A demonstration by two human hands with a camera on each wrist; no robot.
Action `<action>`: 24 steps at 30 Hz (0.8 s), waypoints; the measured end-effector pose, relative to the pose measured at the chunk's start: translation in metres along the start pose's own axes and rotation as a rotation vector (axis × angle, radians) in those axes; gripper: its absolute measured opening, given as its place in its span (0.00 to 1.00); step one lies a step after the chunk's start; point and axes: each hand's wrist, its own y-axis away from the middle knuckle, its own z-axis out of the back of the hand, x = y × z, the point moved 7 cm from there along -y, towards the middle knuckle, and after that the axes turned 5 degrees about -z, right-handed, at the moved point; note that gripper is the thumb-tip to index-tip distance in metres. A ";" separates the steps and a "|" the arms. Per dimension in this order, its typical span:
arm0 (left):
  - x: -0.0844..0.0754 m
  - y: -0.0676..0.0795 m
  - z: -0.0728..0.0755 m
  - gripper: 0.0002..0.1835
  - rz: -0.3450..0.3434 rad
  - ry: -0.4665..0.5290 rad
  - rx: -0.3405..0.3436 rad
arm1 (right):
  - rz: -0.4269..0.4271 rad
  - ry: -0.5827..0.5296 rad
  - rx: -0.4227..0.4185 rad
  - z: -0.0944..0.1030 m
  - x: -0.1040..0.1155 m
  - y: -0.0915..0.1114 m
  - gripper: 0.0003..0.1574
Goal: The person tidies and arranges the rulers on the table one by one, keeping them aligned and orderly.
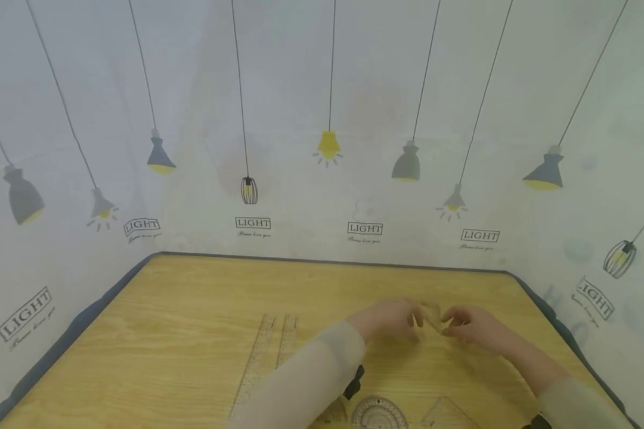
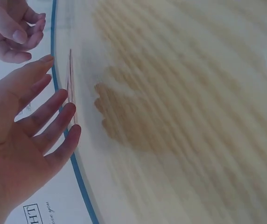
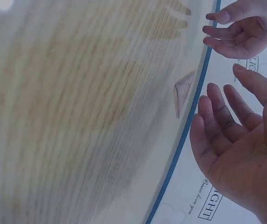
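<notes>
A small clear set square [image 1: 432, 316] is between my two hands near the table's far right. In the right wrist view, the set square [image 3: 184, 91] appears as a pale triangle on the wood; in the left wrist view the set square [image 2: 70, 86] is seen nearly edge-on. My left hand [image 1: 394, 319] is on its left side, fingers relaxed and spread. From the right, my right hand [image 1: 477, 328] reaches toward it with loosely bent fingers. Neither hand visibly grips it; whether a fingertip touches it is unclear.
Two clear rulers [image 1: 254, 357] lie side by side left of my left forearm. Along the near edge are a protractor [image 1: 378, 414], another clear set square [image 1: 448, 414] and a partly hidden rounded piece [image 1: 333, 412]. A lamp-patterned wall [image 1: 300, 238] borders the wooden table [image 1: 193, 292].
</notes>
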 end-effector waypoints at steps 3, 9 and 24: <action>0.008 -0.006 0.006 0.15 0.009 0.045 -0.029 | -0.014 0.016 -0.018 0.004 -0.001 -0.010 0.22; 0.027 -0.018 0.013 0.16 0.029 0.026 -0.064 | -0.054 0.012 -0.024 0.006 -0.007 -0.023 0.23; 0.055 -0.048 0.005 0.20 0.164 -0.054 -0.135 | -0.197 0.140 -0.041 0.009 -0.034 -0.053 0.37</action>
